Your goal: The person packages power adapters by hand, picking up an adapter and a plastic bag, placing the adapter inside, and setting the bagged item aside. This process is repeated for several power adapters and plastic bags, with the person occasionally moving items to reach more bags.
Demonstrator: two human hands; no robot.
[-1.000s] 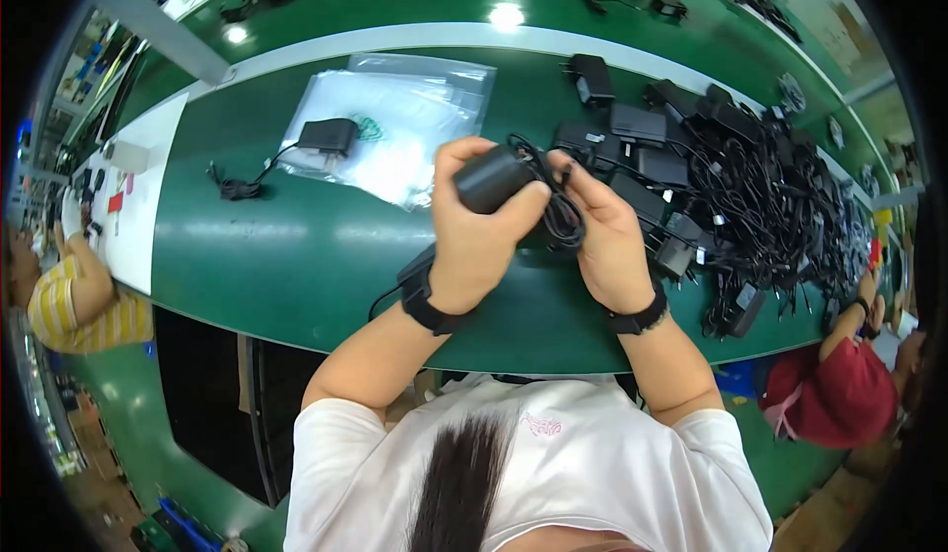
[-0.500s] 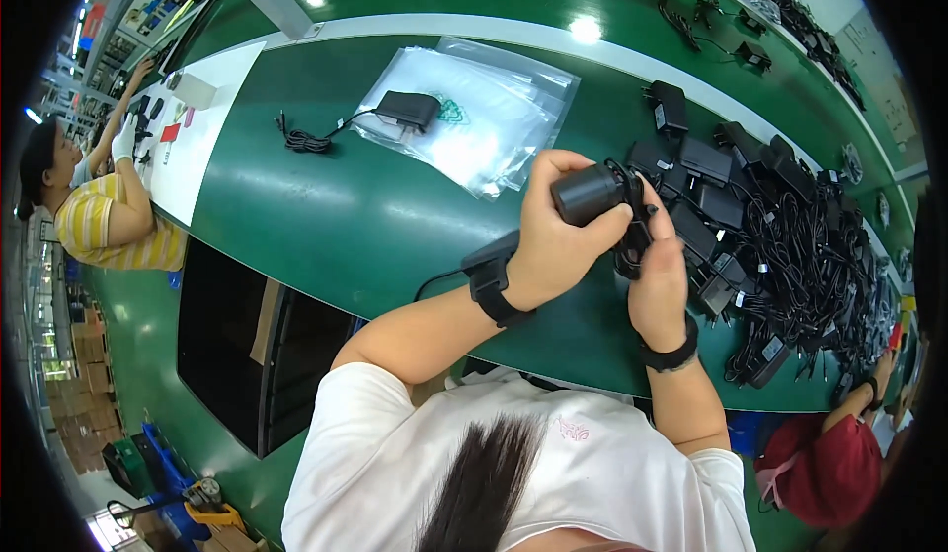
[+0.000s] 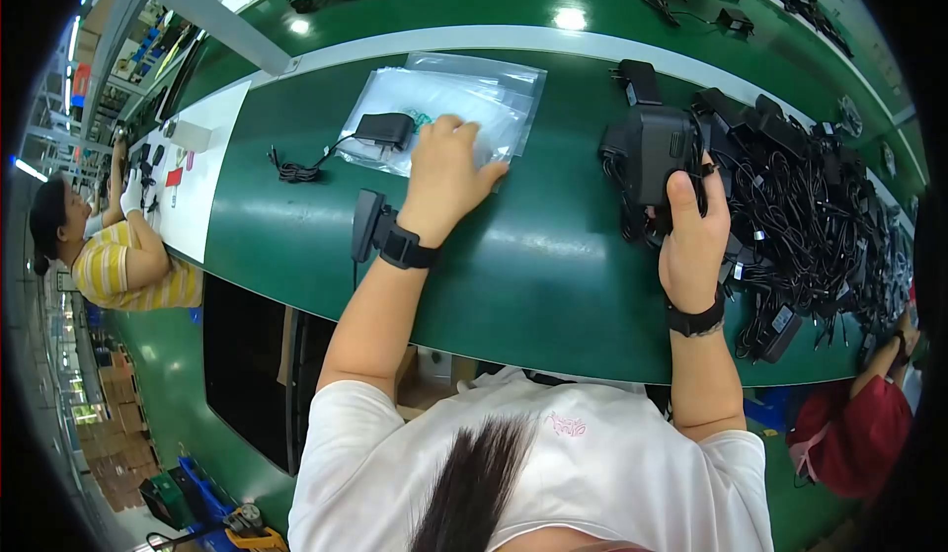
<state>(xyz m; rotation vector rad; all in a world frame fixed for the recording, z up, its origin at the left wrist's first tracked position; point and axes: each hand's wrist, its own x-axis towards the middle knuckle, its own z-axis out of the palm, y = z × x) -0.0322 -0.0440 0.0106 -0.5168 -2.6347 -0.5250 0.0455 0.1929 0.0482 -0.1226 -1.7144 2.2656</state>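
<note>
My right hand (image 3: 694, 246) grips a black power adapter (image 3: 660, 147) with its cord bundled along the side, held up at the left edge of the adapter heap. My left hand (image 3: 444, 177) is at the near edge of a pile of clear plastic bags (image 3: 494, 108). Its thumb stands apart from the fingers and nothing shows in it; whether the fingertips touch the top bag I cannot tell. Another black adapter (image 3: 383, 130) lies on the bags just left of that hand, and its coiled cord (image 3: 294, 168) rests on the green tabletop.
A tangled heap of black adapters and cords (image 3: 805, 206) covers the right of the table (image 3: 533, 285). One adapter (image 3: 640, 82) lies at its far left. A co-worker in yellow stripes (image 3: 128, 266) sits at left; another person in red (image 3: 854, 433) is at right.
My left hand has let go of the adapter and moved left to the bags. My right hand alone now holds the adapter, slightly right of where both hands were. The view has shifted a little.
</note>
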